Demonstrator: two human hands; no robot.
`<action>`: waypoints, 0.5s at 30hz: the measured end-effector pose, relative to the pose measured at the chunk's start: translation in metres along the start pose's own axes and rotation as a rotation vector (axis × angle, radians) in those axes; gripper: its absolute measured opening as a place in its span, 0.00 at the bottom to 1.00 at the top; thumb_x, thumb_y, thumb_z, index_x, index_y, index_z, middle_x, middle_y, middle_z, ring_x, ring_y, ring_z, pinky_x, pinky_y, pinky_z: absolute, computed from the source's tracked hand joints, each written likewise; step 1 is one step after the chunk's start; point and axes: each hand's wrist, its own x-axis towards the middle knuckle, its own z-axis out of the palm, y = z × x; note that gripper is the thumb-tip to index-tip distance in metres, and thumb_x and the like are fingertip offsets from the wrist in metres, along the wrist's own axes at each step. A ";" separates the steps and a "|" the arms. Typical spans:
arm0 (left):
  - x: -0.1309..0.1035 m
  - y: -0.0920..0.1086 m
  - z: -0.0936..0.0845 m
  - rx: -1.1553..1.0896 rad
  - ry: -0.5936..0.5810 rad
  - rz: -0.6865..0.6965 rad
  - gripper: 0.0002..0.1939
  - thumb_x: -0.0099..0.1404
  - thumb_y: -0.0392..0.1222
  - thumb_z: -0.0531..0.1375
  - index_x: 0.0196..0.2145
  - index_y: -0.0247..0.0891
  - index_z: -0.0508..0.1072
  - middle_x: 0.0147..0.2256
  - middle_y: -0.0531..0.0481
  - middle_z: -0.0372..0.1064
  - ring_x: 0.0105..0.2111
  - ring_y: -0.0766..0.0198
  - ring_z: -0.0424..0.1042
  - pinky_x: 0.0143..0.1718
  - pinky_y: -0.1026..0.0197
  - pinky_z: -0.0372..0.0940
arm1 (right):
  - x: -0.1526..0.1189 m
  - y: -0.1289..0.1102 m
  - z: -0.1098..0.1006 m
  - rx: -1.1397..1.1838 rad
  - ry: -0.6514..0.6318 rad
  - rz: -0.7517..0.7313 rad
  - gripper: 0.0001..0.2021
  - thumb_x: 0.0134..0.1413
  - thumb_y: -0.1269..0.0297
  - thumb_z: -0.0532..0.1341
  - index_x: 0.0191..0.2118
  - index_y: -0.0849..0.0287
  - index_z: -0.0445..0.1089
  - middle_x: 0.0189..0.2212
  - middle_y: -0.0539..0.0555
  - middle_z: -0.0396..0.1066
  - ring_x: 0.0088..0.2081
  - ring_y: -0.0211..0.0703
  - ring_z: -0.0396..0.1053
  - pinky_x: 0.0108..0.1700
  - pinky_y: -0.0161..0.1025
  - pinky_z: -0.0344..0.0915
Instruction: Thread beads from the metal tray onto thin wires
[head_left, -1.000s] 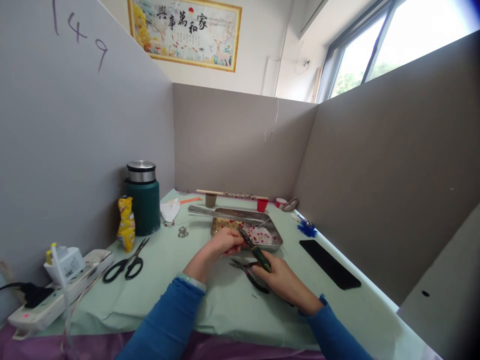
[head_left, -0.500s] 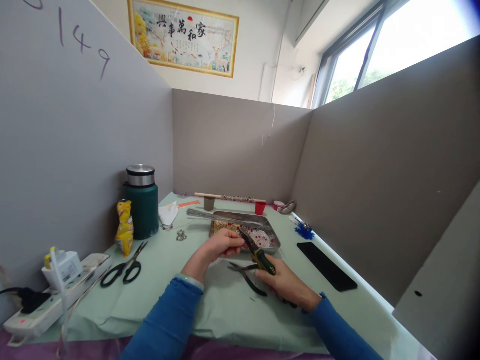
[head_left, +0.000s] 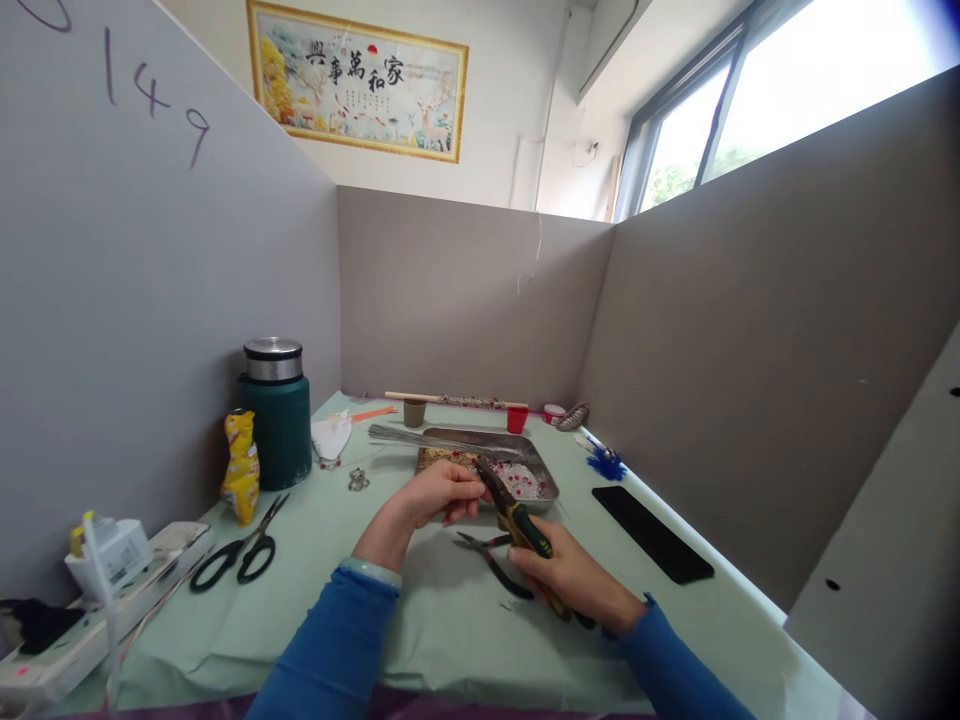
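My right hand (head_left: 574, 575) is wrapped round pliers (head_left: 517, 520) with dark green and yellow handles, jaws pointing up and away to the left. At the jaws, the fingertips of my left hand (head_left: 442, 490) are pinched together; what they hold is too small to make out. Just beyond both hands lies a metal tray (head_left: 551, 470) with gold-coloured, white and red beads in it. A bundle of thin wires (head_left: 420, 437) rests across its far left rim. Under my hands, a second pair of pliers (head_left: 495, 570) with black and red handles lies on the table cover.
Scissors (head_left: 238, 555), a power strip (head_left: 180, 545), a yellow packet (head_left: 241, 470) and a green flask (head_left: 277, 430) stand or lie left. Behind the tray are a brown cup (head_left: 414, 412), a red cup (head_left: 517, 419) and a beaded stick (head_left: 472, 402). A black strip (head_left: 652, 533) lies right.
The view has shifted slightly. Both hands stay at nearly the same spot by the tray, and more of the lower plier handle shows beneath my right hand.
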 end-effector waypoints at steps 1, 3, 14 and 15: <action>0.000 0.000 -0.001 -0.015 -0.032 0.008 0.15 0.54 0.49 0.59 0.24 0.31 0.70 0.19 0.51 0.65 0.14 0.75 0.55 0.16 0.67 0.49 | -0.002 -0.001 -0.002 0.031 -0.032 0.005 0.12 0.53 0.55 0.55 0.34 0.60 0.61 0.18 0.46 0.60 0.18 0.33 0.56 0.22 0.32 0.55; 0.001 -0.002 -0.002 -0.019 -0.071 0.019 0.14 0.54 0.48 0.59 0.24 0.31 0.71 0.20 0.50 0.66 0.14 0.74 0.56 0.17 0.67 0.51 | -0.003 -0.002 -0.002 -0.004 -0.017 -0.005 0.11 0.52 0.56 0.56 0.33 0.60 0.62 0.19 0.47 0.61 0.19 0.34 0.57 0.23 0.32 0.56; -0.006 -0.004 -0.010 0.034 -0.141 0.005 0.15 0.55 0.48 0.60 0.23 0.31 0.71 0.19 0.50 0.65 0.14 0.72 0.59 0.18 0.66 0.54 | -0.016 -0.026 -0.014 0.166 -0.102 -0.038 0.14 0.53 0.53 0.56 0.32 0.61 0.62 0.19 0.48 0.61 0.19 0.33 0.58 0.23 0.32 0.58; -0.006 -0.004 -0.011 0.016 -0.130 0.006 0.15 0.54 0.48 0.60 0.25 0.31 0.71 0.19 0.50 0.65 0.14 0.72 0.59 0.18 0.66 0.54 | -0.019 -0.029 -0.018 0.171 -0.104 -0.052 0.15 0.52 0.53 0.57 0.32 0.62 0.62 0.19 0.48 0.61 0.19 0.33 0.59 0.23 0.31 0.58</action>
